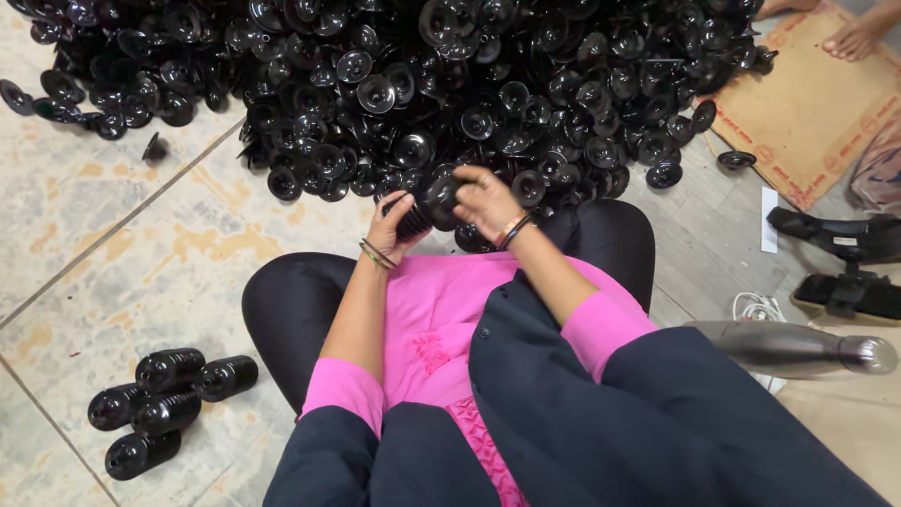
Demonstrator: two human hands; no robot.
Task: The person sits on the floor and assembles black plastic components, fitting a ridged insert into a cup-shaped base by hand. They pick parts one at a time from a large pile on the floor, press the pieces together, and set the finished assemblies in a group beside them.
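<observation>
Black stacked discs [419, 214] gripped by both hands.

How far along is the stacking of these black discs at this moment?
Done: four finished stacks lie on the floor. In hand: left hand holds a partial stack while right hand presses a disc on. Left: a huge pile of loose discs.

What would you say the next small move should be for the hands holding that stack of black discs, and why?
Probably press the disc under the right hand onto the end of the short nested stack held by the left hand. The disc sits at the stack's end, and finished stacks lie on the floor.
</observation>
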